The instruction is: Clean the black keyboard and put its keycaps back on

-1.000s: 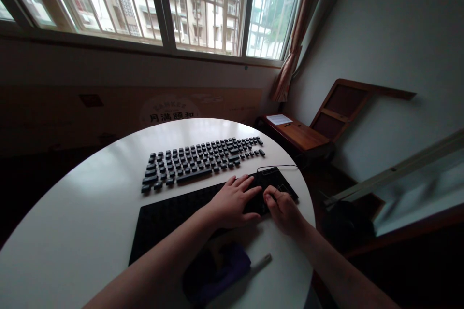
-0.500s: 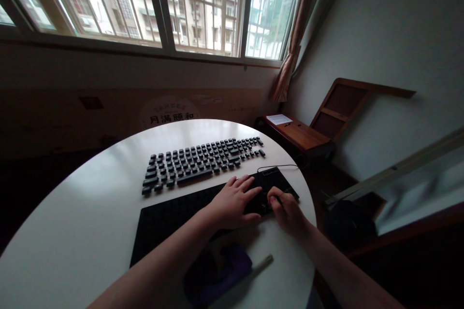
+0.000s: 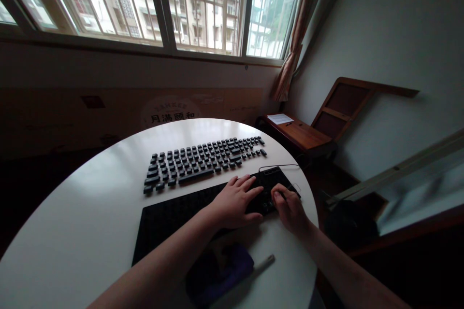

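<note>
A black keyboard base (image 3: 163, 219) lies across the white round table, its keycaps off. My left hand (image 3: 237, 200) rests flat on its right half, fingers spread. Closed at the base's right end, my right hand (image 3: 290, 207) pinches a small tool with a thin wire end (image 3: 297, 187); the fingers hide most of it. Beyond the base, loose black keycaps (image 3: 195, 161) stand in keyboard-like rows. Nearer me lie a dark purple cloth-like item (image 3: 235, 268) and a slim grey stick (image 3: 266, 263), partly behind my left forearm.
A thin cable (image 3: 279, 165) runs from the base over the edge of the white table (image 3: 72, 222). Right of the table stands a wooden bench (image 3: 304, 135) with a paper sheet (image 3: 280, 119). A barred window (image 3: 203, 9) is ahead, with a printed cardboard panel (image 3: 119, 111) below.
My right hand has shifted slightly right and toward me along the base's right end, and the tool's wire end shows more clearly. My left hand stays flat in place.
</note>
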Tool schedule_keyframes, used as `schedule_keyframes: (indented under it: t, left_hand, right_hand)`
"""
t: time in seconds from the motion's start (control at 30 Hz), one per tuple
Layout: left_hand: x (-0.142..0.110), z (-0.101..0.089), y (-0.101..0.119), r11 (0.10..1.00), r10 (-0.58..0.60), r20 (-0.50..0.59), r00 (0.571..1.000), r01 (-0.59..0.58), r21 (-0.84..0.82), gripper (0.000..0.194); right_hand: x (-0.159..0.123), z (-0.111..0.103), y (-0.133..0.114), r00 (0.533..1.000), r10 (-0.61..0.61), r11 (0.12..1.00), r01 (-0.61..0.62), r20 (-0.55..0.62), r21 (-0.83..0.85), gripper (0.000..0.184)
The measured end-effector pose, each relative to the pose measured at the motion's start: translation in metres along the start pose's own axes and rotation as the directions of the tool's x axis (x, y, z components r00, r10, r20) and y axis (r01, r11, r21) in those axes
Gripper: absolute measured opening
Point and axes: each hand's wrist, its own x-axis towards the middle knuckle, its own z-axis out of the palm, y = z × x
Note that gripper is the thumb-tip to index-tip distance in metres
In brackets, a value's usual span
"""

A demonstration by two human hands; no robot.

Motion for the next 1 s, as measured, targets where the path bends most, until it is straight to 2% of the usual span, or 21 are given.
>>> schedule_keyframes:
  t: [0.2, 0.27, 0.37, 0.47, 0.63, 0.77, 0.9, 1.0]
  left_hand:
    - [0.001, -0.001, 0.0, 1.0, 0.002, -0.007, 1.0, -0.002, -0.001, 0.077]
    - [0.001, -0.001, 0.001, 1.0, 0.001, -0.007, 1.0, -0.001, -0.001, 0.076]
    - [0.0, -0.002, 0.002, 1.0, -0.003, -0.014, 1.0, 0.003, -0.014, 0.075]
    - [0.001, -0.005, 0.003, 0.998, -0.01, -0.038, 0.999, 0.008, -0.06, 0.068]
    - [0.004, -0.011, 0.003, 0.978, -0.002, -0.181, 0.983, -0.036, -0.206, 0.03]
    - [0.006, -0.013, 0.002, 0.965, -0.051, -0.212, 0.976, -0.006, -0.263, 0.024]
    - [0.007, -0.012, -0.002, 0.937, -0.125, -0.185, 0.975, 0.055, -0.345, 0.022]
    - [0.008, -0.012, -0.004, 0.901, -0.222, -0.163, 0.961, 0.138, -0.411, 0.017]
  right_hand:
    - [0.0, 0.002, 0.001, 0.999, 0.049, 0.997, -0.048, -0.015, 0.067, 0.025]
    - [0.001, 0.003, 0.003, 0.989, 0.136, 0.979, -0.125, -0.063, 0.16, 0.026]
    - [0.003, 0.004, 0.006, 0.945, 0.294, 0.915, -0.234, -0.144, 0.329, 0.027]
    - [0.004, 0.006, 0.007, 0.938, 0.31, 0.901, -0.237, -0.156, 0.363, 0.026]
    - [-0.001, 0.006, 0.0, 0.972, 0.19, 0.946, -0.143, -0.14, 0.291, 0.024]
    - [-0.007, 0.005, -0.011, 0.998, -0.021, 0.989, 0.029, -0.055, 0.146, 0.018]
    - [-0.008, 0.004, -0.022, 0.968, -0.239, 0.971, 0.237, 0.081, 0.034, 0.015]
    - [-0.006, 0.006, -0.028, 0.94, -0.309, 0.946, 0.32, 0.148, -0.058, 0.014]
